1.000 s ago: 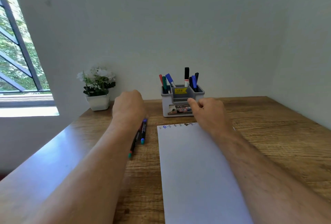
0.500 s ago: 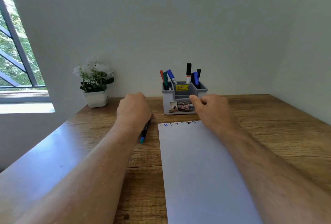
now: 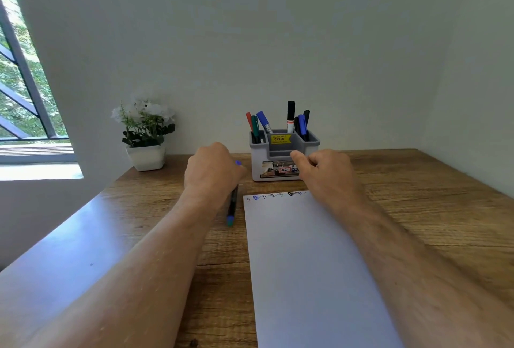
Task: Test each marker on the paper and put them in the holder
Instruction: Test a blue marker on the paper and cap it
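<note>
1. The left hand [image 3: 212, 171] is curled into a closed grip on a marker [image 3: 237, 163]; only its blue tip shows, just past the knuckles on the holder side.
2. Under the heel of that hand a second marker [image 3: 231, 208] lies flat on the surface [image 3: 417, 197], its dark barrel running back toward the person and ending in a teal-blue end. Whether the hand touches it cannot be told.
3. The right hand [image 3: 325, 172] holds nothing: its grip is loosely curled, thumb stretched toward the holder [image 3: 283, 154], with the fingertips at the holder's front right corner; contact cannot be told.
4. Below both hands, between the forearms, lies a sheet of paper [image 3: 306, 264]. Its far edge, nearest the hands, carries a row of small test scribbles [image 3: 274, 195], some blue, one dark.
5. The grey holder stands just beyond the right hand, against the wall.
   - Its compartment nearer the left hand holds red, green and blue markers, leaning.
   - The compartment on the far side holds a tall black marker, a blue one and other dark ones.
   - The lower middle pocket bears a yellow price sticker; what is inside cannot be seen.
6. Farther out past the left hand stands a white pot of white flowers [image 3: 146, 136].
</note>
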A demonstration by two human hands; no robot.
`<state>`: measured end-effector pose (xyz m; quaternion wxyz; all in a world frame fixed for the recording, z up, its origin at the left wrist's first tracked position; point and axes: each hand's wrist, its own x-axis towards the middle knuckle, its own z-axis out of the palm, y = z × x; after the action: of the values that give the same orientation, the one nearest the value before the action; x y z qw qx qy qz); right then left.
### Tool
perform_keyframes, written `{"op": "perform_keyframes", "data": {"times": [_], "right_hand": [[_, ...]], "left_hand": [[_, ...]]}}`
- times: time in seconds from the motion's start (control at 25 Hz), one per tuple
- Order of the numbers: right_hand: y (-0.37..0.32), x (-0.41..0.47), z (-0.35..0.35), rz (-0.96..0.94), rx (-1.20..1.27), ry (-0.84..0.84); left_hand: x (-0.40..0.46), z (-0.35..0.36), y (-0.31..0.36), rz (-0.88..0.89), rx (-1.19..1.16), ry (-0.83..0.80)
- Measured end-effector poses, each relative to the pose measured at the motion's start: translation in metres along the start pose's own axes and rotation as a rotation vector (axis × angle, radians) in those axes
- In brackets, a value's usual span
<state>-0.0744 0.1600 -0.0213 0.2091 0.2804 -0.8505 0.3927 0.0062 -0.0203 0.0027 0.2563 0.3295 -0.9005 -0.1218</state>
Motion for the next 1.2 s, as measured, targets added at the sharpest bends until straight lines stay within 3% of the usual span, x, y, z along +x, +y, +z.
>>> {"op": "perform_keyframes", "data": {"times": [0.16, 0.28, 0.4, 0.8, 1.2], "right_hand": [[-0.003, 0.000, -0.004, -0.008, -0.011, 0.018], [-0.013, -0.002, -0.010, -0.068, 0.076, 0.019], [-0.027, -0.009, -0.014, -0.173, 0.239, -0.098], [-0.023, -0.006, -0.009, -0.180, 0.125, -0.122], [-0.022, -0.005, -0.011, -0.205, -0.004, -0.081]], "left_hand": [[-0.008, -0.017, 0.013, -0.039, -0.360, 0.085], [-0.018, -0.021, 0.026, -0.029, -0.725, 0.030], [-0.028, -0.021, 0.035, -0.012, -0.984, -0.037], [-0.033, -0.014, 0.039, 0.001, -1.167, -0.053], [-0.032, -0.011, 0.038, 0.010, -1.196, -0.108]]}}
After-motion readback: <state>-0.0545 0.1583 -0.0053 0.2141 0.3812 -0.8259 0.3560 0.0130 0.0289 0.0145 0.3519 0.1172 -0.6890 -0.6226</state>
